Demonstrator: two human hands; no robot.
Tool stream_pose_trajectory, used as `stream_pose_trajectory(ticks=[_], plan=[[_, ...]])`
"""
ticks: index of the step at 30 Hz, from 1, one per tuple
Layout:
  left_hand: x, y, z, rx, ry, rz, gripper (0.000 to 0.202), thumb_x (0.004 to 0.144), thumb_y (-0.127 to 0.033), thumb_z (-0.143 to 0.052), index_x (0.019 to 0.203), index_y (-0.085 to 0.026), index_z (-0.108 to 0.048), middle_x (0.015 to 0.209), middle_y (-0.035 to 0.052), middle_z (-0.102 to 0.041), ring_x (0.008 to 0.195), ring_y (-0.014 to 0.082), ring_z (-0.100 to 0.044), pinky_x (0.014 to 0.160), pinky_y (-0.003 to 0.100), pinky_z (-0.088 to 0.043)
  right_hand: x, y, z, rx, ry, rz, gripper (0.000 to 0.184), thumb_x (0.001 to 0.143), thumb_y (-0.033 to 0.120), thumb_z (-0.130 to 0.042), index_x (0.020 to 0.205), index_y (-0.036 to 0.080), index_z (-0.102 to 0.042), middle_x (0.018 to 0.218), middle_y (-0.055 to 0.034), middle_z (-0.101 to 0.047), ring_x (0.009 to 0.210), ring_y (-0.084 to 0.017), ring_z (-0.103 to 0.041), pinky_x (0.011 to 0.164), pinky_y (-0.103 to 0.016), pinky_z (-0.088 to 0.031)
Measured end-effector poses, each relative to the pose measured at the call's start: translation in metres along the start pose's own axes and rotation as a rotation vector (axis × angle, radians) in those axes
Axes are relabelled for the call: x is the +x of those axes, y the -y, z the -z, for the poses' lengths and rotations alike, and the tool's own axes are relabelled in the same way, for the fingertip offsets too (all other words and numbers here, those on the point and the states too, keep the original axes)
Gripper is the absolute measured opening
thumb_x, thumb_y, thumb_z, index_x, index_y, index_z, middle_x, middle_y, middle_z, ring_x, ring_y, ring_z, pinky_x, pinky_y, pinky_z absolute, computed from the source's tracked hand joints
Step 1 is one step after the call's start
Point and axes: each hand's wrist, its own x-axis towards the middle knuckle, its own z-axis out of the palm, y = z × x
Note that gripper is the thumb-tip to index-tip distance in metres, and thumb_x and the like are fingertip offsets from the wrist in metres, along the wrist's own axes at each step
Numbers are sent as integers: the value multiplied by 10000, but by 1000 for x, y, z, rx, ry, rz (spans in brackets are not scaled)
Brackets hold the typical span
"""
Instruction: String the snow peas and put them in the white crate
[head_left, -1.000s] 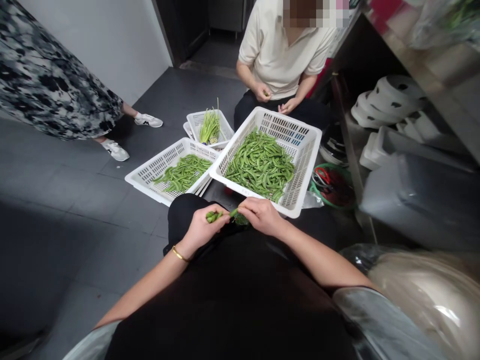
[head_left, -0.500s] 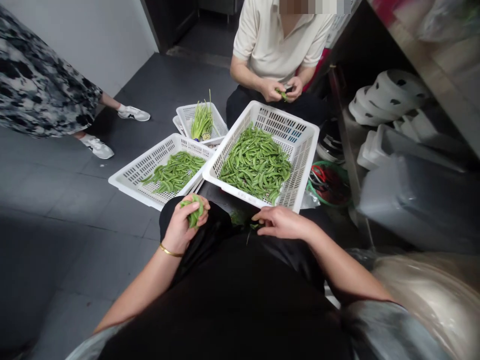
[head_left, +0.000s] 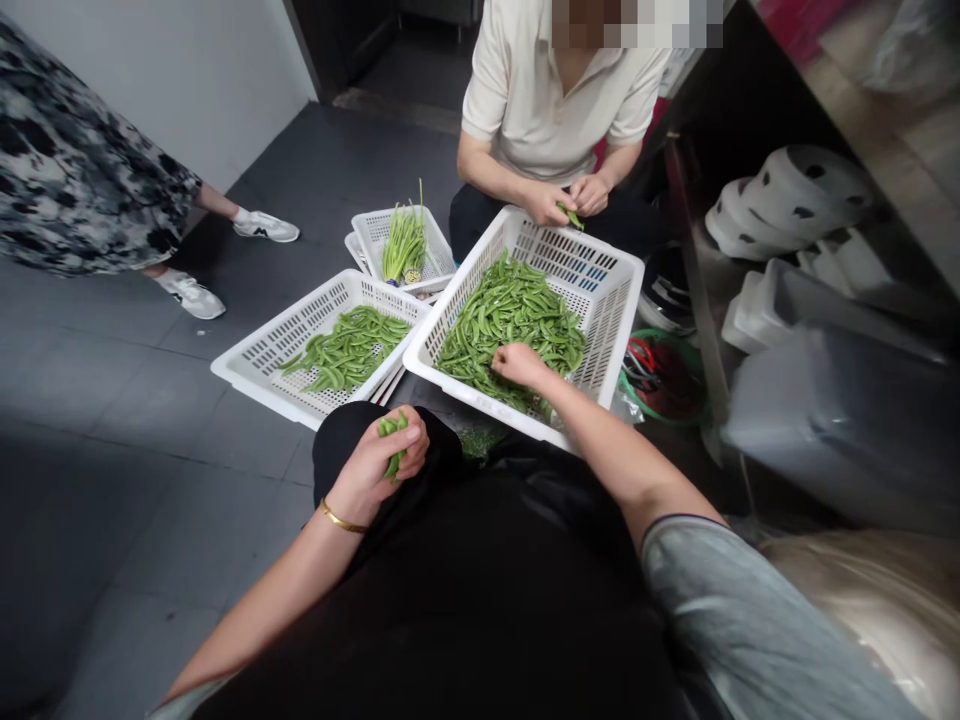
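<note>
My left hand (head_left: 386,455), with a gold bangle at its wrist, is closed around several green pea pods (head_left: 393,440) above my left knee. My right hand (head_left: 519,364) reaches over the near side of the larger white basket (head_left: 611,345), its fingers curled at the heap of pea pods (head_left: 517,310). Whether a pod is between those fingers is hidden. To the left stands a second white basket (head_left: 259,335) with a smaller spread of pea pods (head_left: 349,345) on its slotted bottom.
Across from me a seated person's hands (head_left: 570,200) hold a pod. Behind the baskets, a small white basket (head_left: 367,235) carries a bunch of green stalks (head_left: 405,245). A green basin (head_left: 671,380) and grey bins (head_left: 832,400) line the right. Another person's shoes (head_left: 266,226) are at left.
My right hand has moved from above my lap forward into the larger basket, onto the pods. My left hand still grips its pods and has shifted slightly right and down.
</note>
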Motion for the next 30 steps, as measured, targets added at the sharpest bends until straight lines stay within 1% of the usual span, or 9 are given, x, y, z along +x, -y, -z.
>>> stream_pose_trajectory(ticks=[4,7,10,13,15,18,21,24,30], plan=[[5,8,-8,67,-93,40,267,747,-321,-679,639,-136,-519,500,-40,-438,364,36,-329,327,151,-209,-57,12,24,72,-199,107,209,897,226,-448,905,143,-639,846,-54,-685,761,-130,-615,714,-223,-445],[8,17,-23,140,-154,56,290,718,-376,-702,806,-113,-616,516,-38,-474,356,32,-334,336,158,-211,-110,40,22,111,-474,539,176,896,207,-465,875,166,-634,862,-72,-677,810,-154,-622,727,-258,-476],[4,23,-36,194,-156,26,337,683,-392,-728,825,-104,-629,503,-44,-466,375,34,-351,354,163,-238,-147,68,7,2,-492,886,182,900,169,-458,960,180,-629,877,-76,-678,785,-157,-632,696,-272,-499],[-8,24,-41,235,-127,-22,278,675,-331,-734,789,-101,-627,462,-55,-435,385,38,-356,370,163,-260,-161,81,2,-1,-456,1005,186,906,167,-456,973,187,-628,896,-76,-679,815,-162,-638,721,-286,-513],[-17,21,-40,220,-111,-42,240,683,-292,-703,803,-97,-634,476,-36,-478,374,46,-366,358,171,-262,-161,82,6,124,-428,992,170,901,205,-493,1009,190,-624,935,-76,-679,870,-164,-635,756,-288,-515],[-29,16,-39,206,-71,-40,216,676,-248,-648,815,-82,-643,535,15,-567,345,53,-370,326,184,-253,-157,81,17,386,-467,735,192,888,258,-532,1041,179,-618,916,-75,-668,806,-149,-629,704,-267,-513],[-35,14,-39,208,-27,-36,217,668,-233,-630,822,-81,-643,533,23,-584,324,50,-358,314,180,-248,-153,84,22,471,-468,538,139,886,266,-535,898,179,-641,779,-39,-642,677,-129,-597,617,-243,-478],[-36,16,-39,194,-8,-40,208,676,-241,-635,822,-93,-631,533,24,-593,320,55,-370,315,177,-264,-151,90,18,365,-481,561,178,904,253,-502,796,177,-622,728,-29,-629,676,-127,-583,630,-234,-448],[-27,25,-40,64,57,24,187,701,-263,-666,767,-104,-592,579,43,-613,344,38,-358,324,159,-223,-148,101,6,-139,-668,542,292,922,235,-429,666,180,-558,621,-37,-545,587,-143,-506,583,-269,-370]])
